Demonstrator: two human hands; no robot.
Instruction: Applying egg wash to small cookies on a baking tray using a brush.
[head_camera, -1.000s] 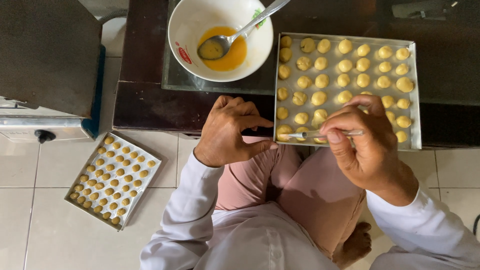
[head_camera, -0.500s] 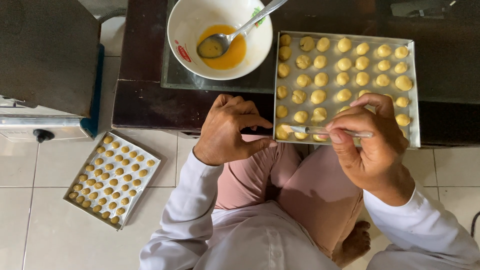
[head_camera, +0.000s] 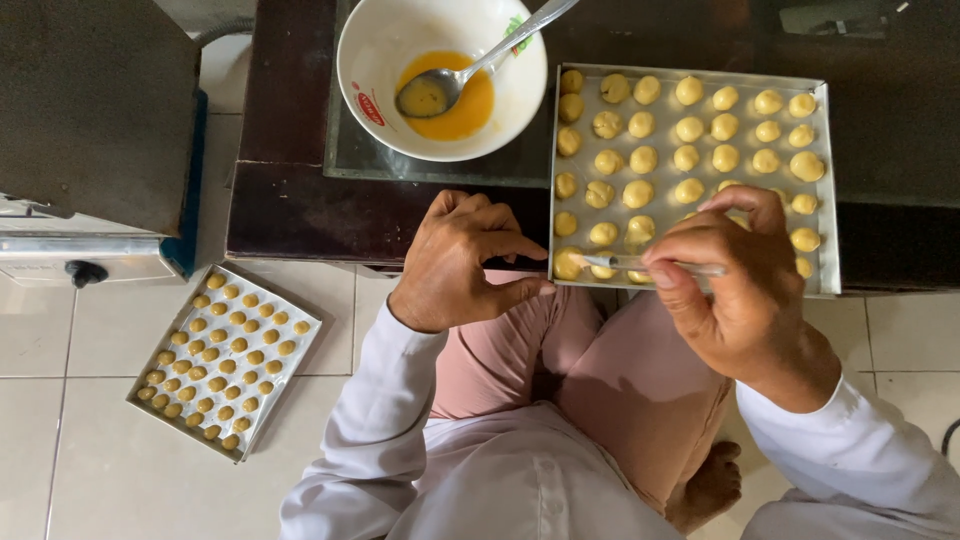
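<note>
My right hand (head_camera: 735, 285) pinches a thin clear-handled brush (head_camera: 625, 263), its tip touching a dough ball (head_camera: 568, 263) at the near left corner of the metal baking tray (head_camera: 825, 190). Several pale yellow dough balls fill that tray in rows. My left hand (head_camera: 462, 265) rests on the dark table edge just left of the tray, fingers loosely curled, holding nothing. A white bowl (head_camera: 375, 60) with yellow egg wash and a metal spoon (head_camera: 470, 70) sits on the table beyond my left hand.
A second tray (head_camera: 160, 345) of small dough balls lies on the tiled floor at the left. A dark metal oven box (head_camera: 90, 130) stands at the far left. My pink-clad knees (head_camera: 600, 370) are under the table edge.
My right hand has shifted slightly left along the tray's near edge, bringing the brush tip to the corner dough ball. The left hand has stayed put.
</note>
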